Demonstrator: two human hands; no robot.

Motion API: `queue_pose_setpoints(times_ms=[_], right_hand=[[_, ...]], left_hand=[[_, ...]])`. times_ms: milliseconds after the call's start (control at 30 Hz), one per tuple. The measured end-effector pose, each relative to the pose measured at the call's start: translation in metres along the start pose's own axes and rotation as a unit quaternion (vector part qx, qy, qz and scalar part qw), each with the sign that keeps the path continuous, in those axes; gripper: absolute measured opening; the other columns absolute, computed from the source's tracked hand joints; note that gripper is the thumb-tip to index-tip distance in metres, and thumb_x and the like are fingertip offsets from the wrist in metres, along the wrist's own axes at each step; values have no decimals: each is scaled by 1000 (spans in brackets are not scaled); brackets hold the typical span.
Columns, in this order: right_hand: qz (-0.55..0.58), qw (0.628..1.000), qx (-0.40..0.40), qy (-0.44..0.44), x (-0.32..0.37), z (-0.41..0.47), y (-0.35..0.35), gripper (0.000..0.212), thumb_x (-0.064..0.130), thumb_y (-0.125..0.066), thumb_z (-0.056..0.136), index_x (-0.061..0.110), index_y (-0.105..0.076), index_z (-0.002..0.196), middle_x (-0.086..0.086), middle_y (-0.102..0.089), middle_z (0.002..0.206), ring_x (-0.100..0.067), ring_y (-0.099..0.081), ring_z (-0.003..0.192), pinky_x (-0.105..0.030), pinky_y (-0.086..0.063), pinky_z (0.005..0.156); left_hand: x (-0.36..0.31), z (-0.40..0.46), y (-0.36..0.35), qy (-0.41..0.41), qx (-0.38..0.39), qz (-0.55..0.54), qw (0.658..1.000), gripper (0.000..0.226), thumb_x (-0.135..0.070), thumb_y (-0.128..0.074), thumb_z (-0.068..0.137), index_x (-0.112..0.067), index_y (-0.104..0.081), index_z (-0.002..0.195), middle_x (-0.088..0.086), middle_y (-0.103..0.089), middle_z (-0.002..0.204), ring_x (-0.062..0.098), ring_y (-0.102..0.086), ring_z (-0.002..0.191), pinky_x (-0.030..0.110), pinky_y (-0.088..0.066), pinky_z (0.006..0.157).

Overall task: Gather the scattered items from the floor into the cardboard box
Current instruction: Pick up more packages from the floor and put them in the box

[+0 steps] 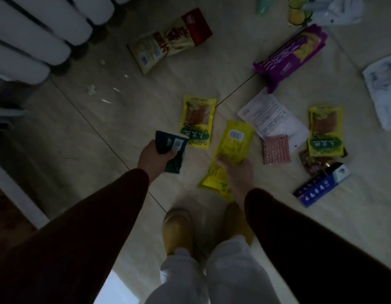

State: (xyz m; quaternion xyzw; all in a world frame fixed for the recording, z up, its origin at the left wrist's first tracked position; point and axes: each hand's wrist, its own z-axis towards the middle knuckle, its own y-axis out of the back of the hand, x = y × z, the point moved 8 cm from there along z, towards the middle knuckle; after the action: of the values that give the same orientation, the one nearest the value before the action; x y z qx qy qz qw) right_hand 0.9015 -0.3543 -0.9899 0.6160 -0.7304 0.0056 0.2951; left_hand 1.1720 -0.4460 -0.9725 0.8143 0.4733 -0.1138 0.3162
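Note:
My left hand point(151, 157) grips a dark green packet point(171, 148) above the tiled floor. My right hand point(236, 170) holds a yellow packet point(233, 143) by its near end; a second yellow packet point(214, 179) shows beneath it. Snack packs lie scattered on the floor: a yellow pouch point(198, 120) just beyond my hands, another yellow pouch point(325, 130) at right, a pink sausage pack point(275, 149), a white sachet point(272, 117), a purple biscuit pack point(293, 53), a red-and-yellow chip bag point(170, 39) and a blue box point(319, 186). No cardboard box is in view.
A white radiator point(36, 34) fills the upper left. A white plastic bag point(339, 9) and a lemon-print item point(297, 12) sit at top right, and white printed paper point(383, 91) lies at the right edge. My yellow slippers point(178, 229) stand on the floor below my hands.

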Motion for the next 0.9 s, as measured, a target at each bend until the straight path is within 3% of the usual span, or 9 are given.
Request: queue_pose_setpoints(times_ms=[100,200,333,400,467,533,700,833,900], right_hand=[[117,987,-4,-106,-64,-7,-13,91,74,-88,41,36,-67,121,8,-77,103,-20,-77,90,-50,-63,82],[180,971,-35,-151,-119,15,-35,110,87,-83,28,49,-59,128,4,-71,117,-25,-73,97,-51,-60,90],[174,973,-53,-145,-92,22,-46,107,81,-80,41,46,-51,138,-1,-61,133,-26,-66,112,-48,-56,97],[146,976,-88,-134,-77,27,-41,111,72,-79,52,48,-31,149,-7,-45,142,-32,-57,121,-51,-51,103],[148,974,-107,-135,-70,32,-38,104,64,-79,62,54,-21,148,-10,-36,141,-36,-52,121,-53,-48,105],[131,977,-116,-121,-67,39,-34,94,69,-76,58,58,-26,138,-10,-44,135,-36,-54,120,-52,-49,105],[86,991,-64,-86,-67,61,-18,99,92,-72,41,45,-58,127,-2,-66,116,-29,-66,108,-48,-57,95],[120,991,-22,-50,-47,34,20,77,70,-84,53,38,-65,120,-6,-64,121,-23,-73,95,-43,-65,75],[114,993,-15,-29,-41,18,44,82,73,-85,53,36,-64,123,-8,-64,122,-24,-73,96,-43,-65,74]], left_hand=[[-35,23,-18,-20,-7,-27,999,66,-58,-77,77,-14,-62,123,6,-67,121,22,-67,104,45,-58,90],[-36,78,-43,-52,-8,-14,999,95,-86,-74,48,-19,-69,115,7,-66,120,22,-70,102,46,-61,83],[-65,87,-68,-50,4,41,998,114,-68,-79,63,-7,-34,149,7,-34,158,29,-44,138,50,-44,108],[-74,94,-74,-66,-21,86,994,114,-71,-77,59,-8,-40,145,9,-36,154,33,-45,135,51,-43,108],[-78,99,-81,-82,-39,125,988,95,-65,-79,63,-7,-52,133,10,-39,145,33,-48,127,49,-45,106],[-82,99,-88,-87,-41,127,987,72,-48,-82,71,-7,-57,125,10,-38,136,32,-52,119,46,-49,103],[-97,84,-97,-115,4,189,975,81,-46,-81,73,-17,-42,138,11,-56,134,35,-53,120,48,-52,96],[-112,51,-104,-133,39,201,970,75,-35,-81,78,-13,-42,138,10,-57,132,29,-58,115,39,-53,91],[-121,26,-105,-139,52,203,968,77,-38,-82,76,-14,-42,138,9,-57,130,27,-58,114,43,-54,92]])
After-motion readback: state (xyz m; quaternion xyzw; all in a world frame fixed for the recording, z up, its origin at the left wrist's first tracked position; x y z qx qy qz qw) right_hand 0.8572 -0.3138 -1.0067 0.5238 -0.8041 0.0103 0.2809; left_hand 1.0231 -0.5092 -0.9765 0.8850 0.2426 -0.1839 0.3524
